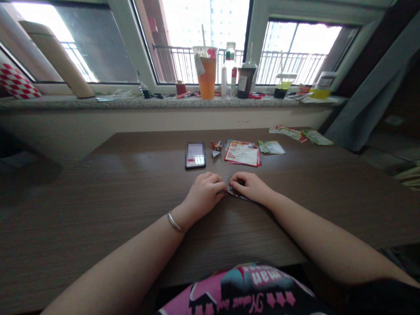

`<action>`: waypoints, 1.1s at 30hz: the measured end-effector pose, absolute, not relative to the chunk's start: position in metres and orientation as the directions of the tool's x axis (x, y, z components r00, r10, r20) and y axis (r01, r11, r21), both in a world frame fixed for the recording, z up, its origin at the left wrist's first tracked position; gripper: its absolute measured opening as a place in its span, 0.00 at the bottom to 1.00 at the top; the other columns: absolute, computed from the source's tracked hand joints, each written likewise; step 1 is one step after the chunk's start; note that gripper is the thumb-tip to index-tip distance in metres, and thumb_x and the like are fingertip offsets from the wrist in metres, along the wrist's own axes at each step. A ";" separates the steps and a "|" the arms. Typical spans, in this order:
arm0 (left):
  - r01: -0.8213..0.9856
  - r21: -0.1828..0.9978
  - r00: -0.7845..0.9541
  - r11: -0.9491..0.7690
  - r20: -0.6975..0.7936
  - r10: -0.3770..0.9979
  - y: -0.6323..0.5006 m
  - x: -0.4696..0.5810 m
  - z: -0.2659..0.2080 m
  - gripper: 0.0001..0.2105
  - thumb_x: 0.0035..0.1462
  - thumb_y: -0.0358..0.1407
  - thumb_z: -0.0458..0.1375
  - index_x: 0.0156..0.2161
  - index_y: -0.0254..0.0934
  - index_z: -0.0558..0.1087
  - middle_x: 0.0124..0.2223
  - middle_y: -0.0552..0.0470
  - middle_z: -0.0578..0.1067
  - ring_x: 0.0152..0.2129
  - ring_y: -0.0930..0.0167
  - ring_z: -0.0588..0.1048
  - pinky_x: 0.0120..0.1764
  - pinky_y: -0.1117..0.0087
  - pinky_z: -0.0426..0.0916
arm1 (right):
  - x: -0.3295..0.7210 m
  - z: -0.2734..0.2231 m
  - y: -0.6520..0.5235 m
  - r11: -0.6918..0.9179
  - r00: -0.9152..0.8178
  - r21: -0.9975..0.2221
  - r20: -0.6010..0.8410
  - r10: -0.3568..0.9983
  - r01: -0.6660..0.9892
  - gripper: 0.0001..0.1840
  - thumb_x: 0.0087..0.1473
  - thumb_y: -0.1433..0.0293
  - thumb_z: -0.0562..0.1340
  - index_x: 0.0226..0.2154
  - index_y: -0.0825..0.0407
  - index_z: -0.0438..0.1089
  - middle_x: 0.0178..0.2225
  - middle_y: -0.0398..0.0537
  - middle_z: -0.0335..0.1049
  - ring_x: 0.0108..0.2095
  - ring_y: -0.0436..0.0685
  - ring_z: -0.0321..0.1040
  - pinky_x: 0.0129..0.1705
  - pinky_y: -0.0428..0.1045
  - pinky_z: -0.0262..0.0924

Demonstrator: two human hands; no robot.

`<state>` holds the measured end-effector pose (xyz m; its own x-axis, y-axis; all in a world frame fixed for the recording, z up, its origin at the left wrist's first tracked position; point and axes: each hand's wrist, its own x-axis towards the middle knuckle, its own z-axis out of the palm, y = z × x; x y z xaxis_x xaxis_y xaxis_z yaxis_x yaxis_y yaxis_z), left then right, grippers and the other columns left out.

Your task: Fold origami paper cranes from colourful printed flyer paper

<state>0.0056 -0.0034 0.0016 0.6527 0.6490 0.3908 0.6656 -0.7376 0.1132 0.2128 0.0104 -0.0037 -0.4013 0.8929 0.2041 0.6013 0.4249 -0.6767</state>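
Paper strip (242, 197) — thin, dark, flecked paler — slanted low over the counter (114, 197), one end in the left hand's (204, 190) pinching grip; right hand (252, 187) curled beside it, hold unclear.

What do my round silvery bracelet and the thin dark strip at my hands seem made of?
The round silvery bracelet: probably polished metal, from its bright highlights. The thin dark strip: perhaps printed paper, given its slim edge and pale patches; finish unclear.
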 end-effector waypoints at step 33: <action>0.630 0.043 0.717 -0.776 0.353 0.602 0.001 0.002 0.000 0.07 0.61 0.34 0.57 0.36 0.43 0.79 0.34 0.52 0.78 0.34 0.68 0.73 0.42 0.64 0.63 | 0.218 -0.005 0.012 0.531 -0.549 -0.579 0.163 0.820 0.619 0.06 0.54 0.72 0.62 0.36 0.53 0.74 0.24 0.41 0.72 0.26 0.50 0.66 0.35 0.46 0.56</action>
